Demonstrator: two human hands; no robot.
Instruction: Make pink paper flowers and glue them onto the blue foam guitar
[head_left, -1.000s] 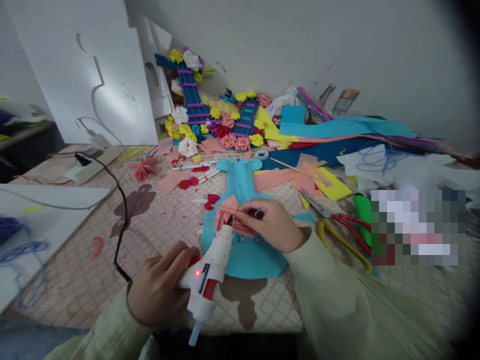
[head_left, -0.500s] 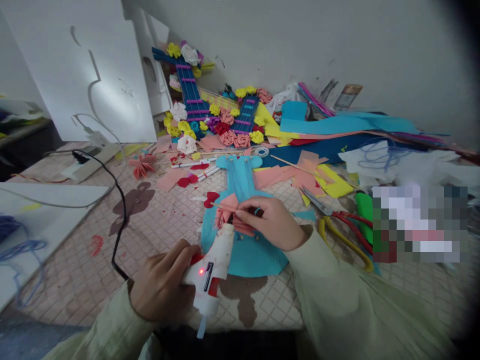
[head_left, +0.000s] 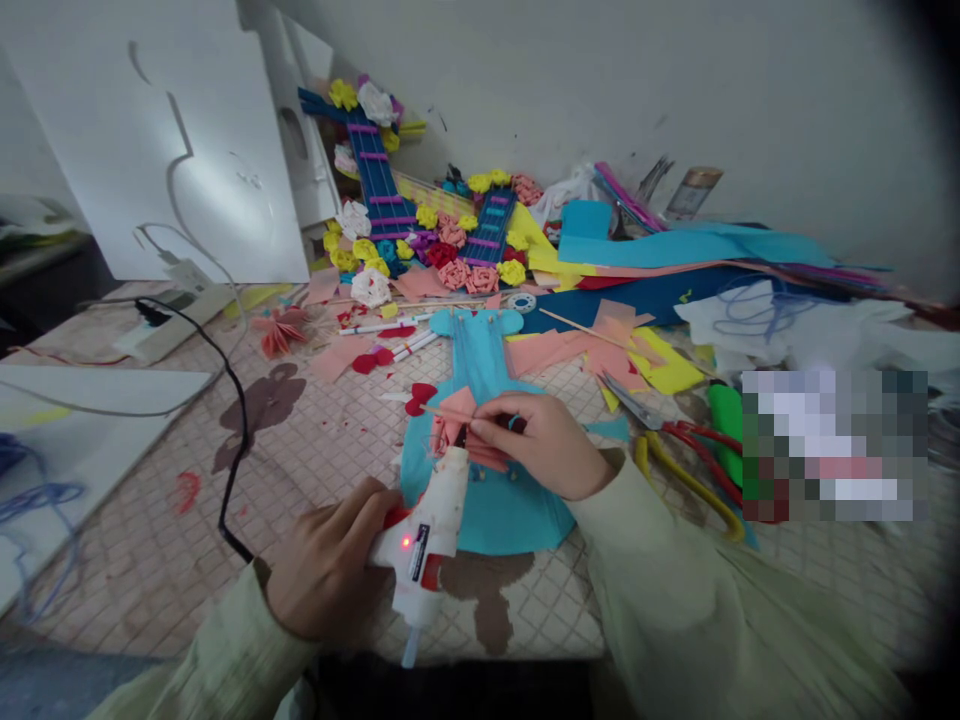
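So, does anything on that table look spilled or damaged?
Yes: dark brown patches break the pale grid on the table, one left of the turquoise guitar, another at its near edge. They could be spills or worn spots; I can't tell.

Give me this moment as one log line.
left hand: grips glue gun | right hand: pinches thin stick | gun tip: near pink paper | beneath: blue guitar-shaped piece
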